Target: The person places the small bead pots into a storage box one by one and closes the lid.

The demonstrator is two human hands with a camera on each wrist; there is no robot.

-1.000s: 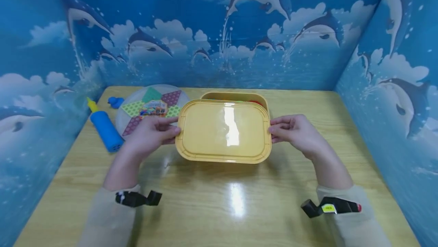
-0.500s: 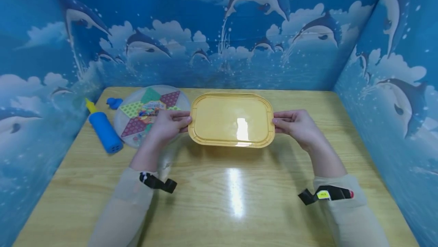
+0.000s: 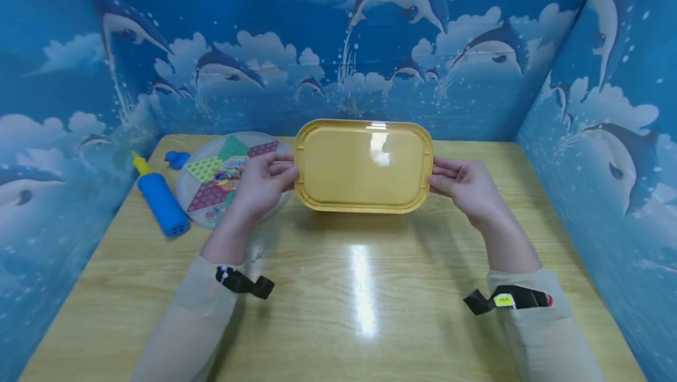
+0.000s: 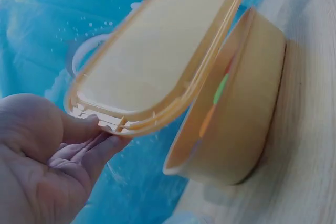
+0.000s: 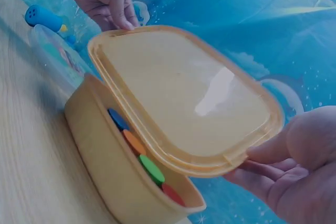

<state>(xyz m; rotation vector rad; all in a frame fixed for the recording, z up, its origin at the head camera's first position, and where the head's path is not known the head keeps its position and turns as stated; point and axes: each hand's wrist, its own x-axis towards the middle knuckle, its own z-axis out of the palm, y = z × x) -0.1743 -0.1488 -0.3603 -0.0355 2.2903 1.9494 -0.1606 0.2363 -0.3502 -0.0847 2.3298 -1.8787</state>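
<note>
My left hand (image 3: 262, 185) pinches one short end of a yellow plastic lid (image 3: 364, 166) between thumb and fingers. At the opposite end, my right hand (image 3: 468, 191) grips the rim the same way. The lid is raised and tilted over a matching yellow box (image 5: 97, 153), apart from most of its rim; in the head view it hides the box. Inside the box, the right wrist view shows the edges of a blue disc (image 5: 118, 119), an orange disc (image 5: 135, 142), a green disc (image 5: 151, 170) and a red disc (image 5: 172, 194).
Left of the lid lies a round clear piece with a coloured star pattern (image 3: 207, 196), partly behind my left hand. Farther left are a blue hand pump (image 3: 163, 204) with a yellow nozzle and a small blue object (image 3: 177, 159). Dolphin-print cloth (image 3: 338, 76) encloses the wooden table (image 3: 328, 300).
The lid has moved from in front of the box to over it, then risen and tilted up. Both hands went with it; the left arm shifted right.
</note>
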